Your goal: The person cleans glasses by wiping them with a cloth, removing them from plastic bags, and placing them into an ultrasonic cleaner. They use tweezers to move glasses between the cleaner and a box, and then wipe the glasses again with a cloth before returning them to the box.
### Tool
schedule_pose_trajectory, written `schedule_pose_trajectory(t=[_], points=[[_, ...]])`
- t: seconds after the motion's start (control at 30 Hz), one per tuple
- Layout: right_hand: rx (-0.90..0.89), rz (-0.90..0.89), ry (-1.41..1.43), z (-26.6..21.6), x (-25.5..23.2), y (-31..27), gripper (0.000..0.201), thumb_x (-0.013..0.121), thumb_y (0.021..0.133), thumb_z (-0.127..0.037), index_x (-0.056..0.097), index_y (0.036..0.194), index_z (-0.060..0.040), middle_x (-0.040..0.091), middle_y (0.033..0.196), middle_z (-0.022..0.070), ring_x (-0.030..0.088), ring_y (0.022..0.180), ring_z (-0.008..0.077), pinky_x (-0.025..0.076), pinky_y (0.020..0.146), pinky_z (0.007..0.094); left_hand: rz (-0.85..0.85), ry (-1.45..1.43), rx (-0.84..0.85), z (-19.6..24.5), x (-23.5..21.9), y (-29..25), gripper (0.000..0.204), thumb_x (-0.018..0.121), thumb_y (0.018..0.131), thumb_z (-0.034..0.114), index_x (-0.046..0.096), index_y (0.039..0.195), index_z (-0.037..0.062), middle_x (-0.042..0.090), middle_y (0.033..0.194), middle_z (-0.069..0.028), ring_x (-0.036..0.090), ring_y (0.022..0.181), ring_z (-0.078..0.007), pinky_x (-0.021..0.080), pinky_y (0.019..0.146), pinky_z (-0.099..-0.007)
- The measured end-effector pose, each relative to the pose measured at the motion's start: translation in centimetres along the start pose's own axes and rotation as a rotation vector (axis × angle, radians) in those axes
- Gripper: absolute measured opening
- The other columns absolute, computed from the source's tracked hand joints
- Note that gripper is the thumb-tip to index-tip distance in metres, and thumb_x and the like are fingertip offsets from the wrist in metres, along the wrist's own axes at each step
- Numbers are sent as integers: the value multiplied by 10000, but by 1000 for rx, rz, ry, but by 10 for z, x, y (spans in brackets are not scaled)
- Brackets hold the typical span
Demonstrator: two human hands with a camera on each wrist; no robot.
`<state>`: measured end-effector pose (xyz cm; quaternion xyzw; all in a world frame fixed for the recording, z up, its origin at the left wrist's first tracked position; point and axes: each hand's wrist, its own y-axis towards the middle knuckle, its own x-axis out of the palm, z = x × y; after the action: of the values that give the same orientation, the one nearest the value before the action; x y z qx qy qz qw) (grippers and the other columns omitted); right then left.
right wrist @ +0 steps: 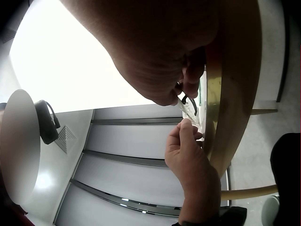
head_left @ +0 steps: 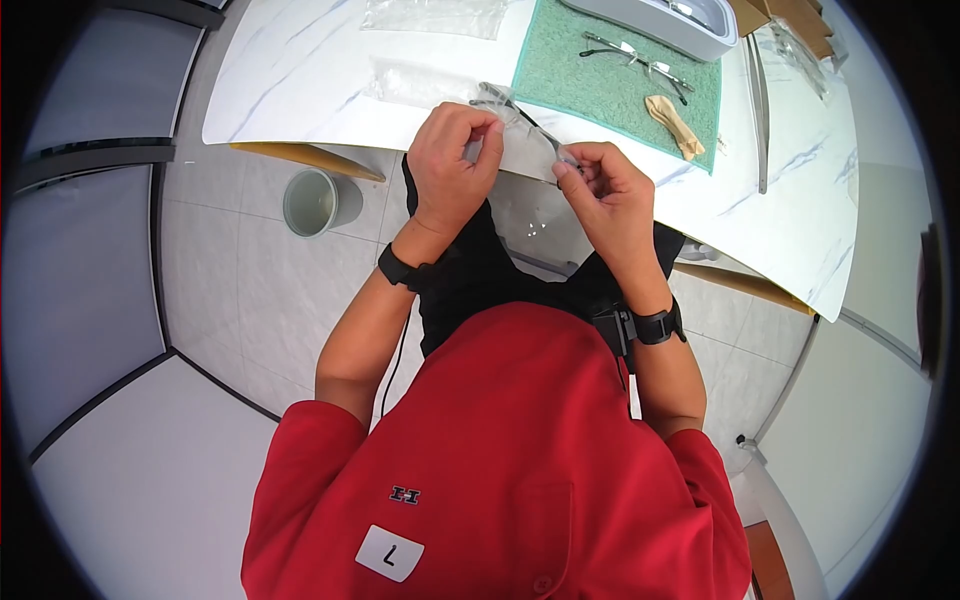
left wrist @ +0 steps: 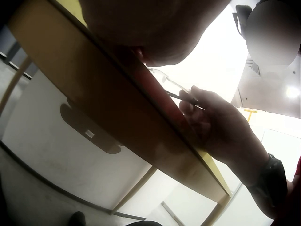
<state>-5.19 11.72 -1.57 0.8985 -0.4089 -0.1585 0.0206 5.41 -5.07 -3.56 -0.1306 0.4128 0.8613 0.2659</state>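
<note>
A pair of eyeglasses with dark temples is held up at the table's front edge. My right hand pinches it between thumb and fingers, hiding part of the frame. To the left, my left hand has its thumb and index finger pressed together on a thin, clear plastic film beside the glasses. In the right wrist view, the film spans the gap between both hands, with the left hand at its lower end. The left wrist view shows the right hand gripping a dark temple.
Clear plastic bags lie on the marbled table. On a green cloth are a second pair of glasses and a beige cloth piece, near a grey-white tub. A bin stands on the floor at left.
</note>
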Motion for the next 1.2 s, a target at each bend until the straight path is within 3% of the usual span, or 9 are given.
schedule_pose_trajectory(t=[1.2], points=[[-81,22,-82,-1,3,0,175,792,840,-89,711,985,-33,574,662,-8,491,551,54,407,515,216,38,40,48,-3,4,-1,109,728,800,30,635,843,68,623,796,-56,610,702,-236,477,618,-338]])
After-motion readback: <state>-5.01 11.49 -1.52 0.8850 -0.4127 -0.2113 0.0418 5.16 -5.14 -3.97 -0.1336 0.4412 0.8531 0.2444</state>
